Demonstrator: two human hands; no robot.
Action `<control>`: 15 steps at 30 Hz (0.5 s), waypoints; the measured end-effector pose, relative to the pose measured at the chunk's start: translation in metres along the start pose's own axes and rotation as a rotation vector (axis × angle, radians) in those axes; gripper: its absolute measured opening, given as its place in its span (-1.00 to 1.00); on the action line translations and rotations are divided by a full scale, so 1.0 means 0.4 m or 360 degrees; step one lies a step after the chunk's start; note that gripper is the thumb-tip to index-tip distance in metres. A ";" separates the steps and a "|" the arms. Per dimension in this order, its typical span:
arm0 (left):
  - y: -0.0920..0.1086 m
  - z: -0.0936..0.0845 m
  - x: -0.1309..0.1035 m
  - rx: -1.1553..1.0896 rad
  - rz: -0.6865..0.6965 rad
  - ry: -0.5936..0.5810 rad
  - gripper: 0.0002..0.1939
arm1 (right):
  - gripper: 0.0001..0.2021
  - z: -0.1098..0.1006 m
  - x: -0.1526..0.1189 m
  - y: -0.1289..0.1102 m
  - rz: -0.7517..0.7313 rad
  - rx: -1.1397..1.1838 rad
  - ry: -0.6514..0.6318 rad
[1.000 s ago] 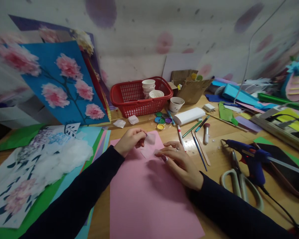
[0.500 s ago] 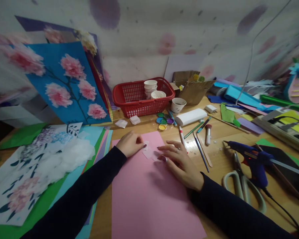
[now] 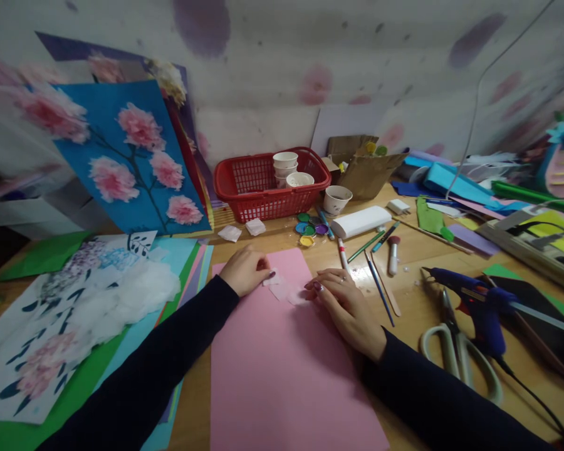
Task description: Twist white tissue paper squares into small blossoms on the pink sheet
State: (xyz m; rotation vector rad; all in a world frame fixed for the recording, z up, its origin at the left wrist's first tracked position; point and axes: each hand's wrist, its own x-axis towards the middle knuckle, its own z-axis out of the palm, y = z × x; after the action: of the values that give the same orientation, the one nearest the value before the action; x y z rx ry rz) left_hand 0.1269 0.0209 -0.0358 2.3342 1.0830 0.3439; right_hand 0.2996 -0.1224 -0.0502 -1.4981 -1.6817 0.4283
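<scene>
A large pink paper sheet (image 3: 291,376) lies on the table under both hands. Small pale pink paper pieces (image 3: 278,291) rest on its upper part. My left hand (image 3: 245,269) is closed at the sheet's upper left, its thumb against one small piece; its other fingers are curled and mostly hidden. On the right, my right hand (image 3: 350,307) has its thumb and fingers pinched together at the right edge of another pale piece (image 3: 297,297). How firmly that piece is held cannot be made out.
Behind the sheet stand a red basket (image 3: 272,203) with paper cups, and small paint pots (image 3: 306,240). Brushes (image 3: 380,285), scissors (image 3: 451,351) and a glue gun (image 3: 474,300) lie to the right. At left are coloured sheets, cotton (image 3: 141,291) and a blue flower picture (image 3: 136,163).
My right hand's fingers, spread before, have drawn together into a pinch and shifted slightly right. My left hand stays almost where it was.
</scene>
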 end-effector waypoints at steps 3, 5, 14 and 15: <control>0.000 -0.009 0.004 -0.0139 -0.0006 -0.0185 -0.78 | -0.59 -0.002 0.000 -0.004 0.0012 0.0016 -0.0001; 0.008 -0.006 -0.001 -0.0300 0.0021 -0.0401 -0.74 | -0.58 -0.002 0.000 -0.004 0.0020 0.0018 0.0020; 0.058 0.030 -0.032 -0.0105 0.0115 -0.0230 -0.86 | -0.55 -0.003 -0.007 0.003 0.0055 0.0023 0.0108; 0.062 0.032 -0.032 -0.0220 0.0132 -0.0231 -0.85 | -0.55 -0.004 -0.008 0.003 0.0060 0.0036 0.0138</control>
State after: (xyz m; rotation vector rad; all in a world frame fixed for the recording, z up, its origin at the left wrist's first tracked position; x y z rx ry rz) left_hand 0.1396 -0.0066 -0.0323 2.2470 0.8679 0.2661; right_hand 0.3015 -0.1254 -0.0513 -1.5124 -1.5787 0.3958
